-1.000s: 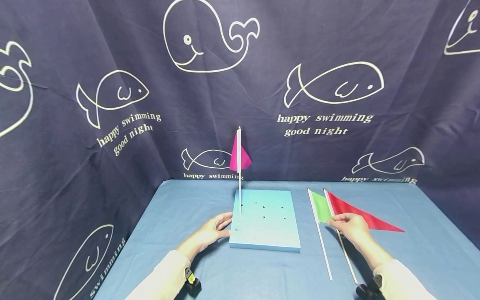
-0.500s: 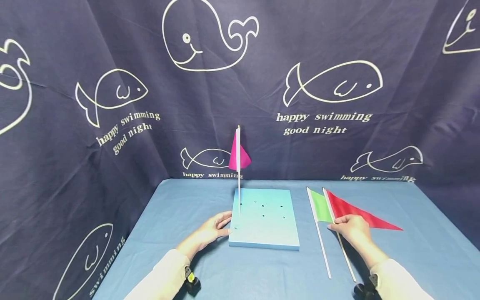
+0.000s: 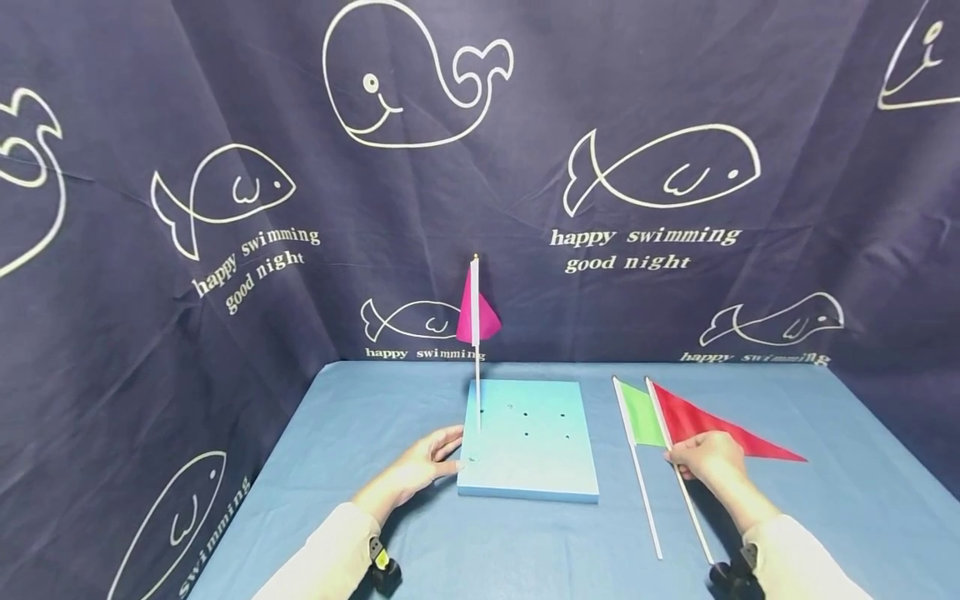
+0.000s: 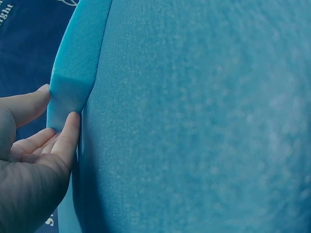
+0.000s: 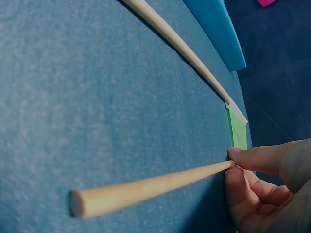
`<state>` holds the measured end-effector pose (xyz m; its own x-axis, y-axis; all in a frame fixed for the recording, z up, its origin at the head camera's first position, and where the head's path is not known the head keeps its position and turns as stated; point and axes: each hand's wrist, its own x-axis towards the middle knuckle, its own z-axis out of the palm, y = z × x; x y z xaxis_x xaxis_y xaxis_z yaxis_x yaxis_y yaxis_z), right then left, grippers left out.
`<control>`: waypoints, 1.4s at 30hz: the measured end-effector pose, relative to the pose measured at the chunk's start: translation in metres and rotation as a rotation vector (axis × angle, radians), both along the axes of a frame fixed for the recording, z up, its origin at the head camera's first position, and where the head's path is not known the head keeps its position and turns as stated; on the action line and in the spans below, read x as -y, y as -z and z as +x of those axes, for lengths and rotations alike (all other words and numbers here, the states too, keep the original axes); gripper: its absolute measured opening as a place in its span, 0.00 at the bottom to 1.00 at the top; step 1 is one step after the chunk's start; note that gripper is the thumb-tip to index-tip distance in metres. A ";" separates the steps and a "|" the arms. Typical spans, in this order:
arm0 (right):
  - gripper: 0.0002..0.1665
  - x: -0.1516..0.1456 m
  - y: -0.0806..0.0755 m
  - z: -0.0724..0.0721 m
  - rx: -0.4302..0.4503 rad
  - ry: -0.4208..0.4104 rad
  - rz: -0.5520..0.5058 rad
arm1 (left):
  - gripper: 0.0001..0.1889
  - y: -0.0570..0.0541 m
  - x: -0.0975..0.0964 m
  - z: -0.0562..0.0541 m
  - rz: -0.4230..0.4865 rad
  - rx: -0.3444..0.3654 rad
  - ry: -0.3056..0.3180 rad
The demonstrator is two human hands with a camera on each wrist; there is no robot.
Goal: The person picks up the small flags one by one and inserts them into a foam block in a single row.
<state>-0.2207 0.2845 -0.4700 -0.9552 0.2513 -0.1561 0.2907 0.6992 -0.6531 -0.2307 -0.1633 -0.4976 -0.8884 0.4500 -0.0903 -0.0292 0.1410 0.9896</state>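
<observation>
In the head view, my left hand point(image 3: 420, 462) touches the left side of a light-blue foam board point(image 3: 532, 467) with small holes. The left wrist view shows the thumb and fingertips against the board's edge point(image 4: 73, 77). A magenta flag point(image 3: 480, 317) stands upright at the board's left part. My right hand point(image 3: 712, 458) pinches the wooden stick point(image 5: 160, 189) of a red triangular flag point(image 3: 697, 417) between thumb and index finger, just below the cloth. That flag lies on the table. Left of it lies a green flag point(image 3: 639, 417), partly under the red flag's pole.
Blue cloth covers the table point(image 3: 540, 550). A dark curtain point(image 3: 525, 200) with white whale and fish drawings hangs at the back and left. Between the board and the green flag is a narrow strip of table.
My right hand has shifted slightly right and down, and its thumb and finger have closed on the red flag's stick. The left hand, board and magenta flag stay where they were.
</observation>
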 end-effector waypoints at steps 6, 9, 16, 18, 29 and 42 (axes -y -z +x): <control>0.13 -0.001 -0.002 -0.001 0.019 -0.002 -0.005 | 0.35 0.000 0.000 0.001 0.005 0.002 0.002; 0.13 -0.001 -0.002 -0.001 0.027 0.004 -0.029 | 0.35 0.000 0.001 0.001 0.007 0.005 0.003; 0.12 -0.002 0.000 0.000 0.018 0.019 -0.063 | 0.35 0.002 0.000 0.001 0.005 0.005 0.006; 0.12 -0.002 0.000 0.000 0.011 0.020 -0.075 | 0.35 0.002 0.000 0.001 0.005 0.007 0.008; 0.19 -0.011 0.002 -0.001 0.043 0.032 -0.497 | 0.35 0.001 0.000 0.001 0.005 -0.001 0.004; 0.18 -0.013 -0.004 0.000 0.105 -0.002 -0.706 | 0.35 0.002 0.000 0.000 0.025 0.011 0.012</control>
<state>-0.2207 0.2973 -0.4658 -0.9265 0.0541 -0.3724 0.3762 0.1204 -0.9187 -0.2305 -0.1634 -0.5000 -0.8819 0.4631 -0.0884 -0.0381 0.1168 0.9924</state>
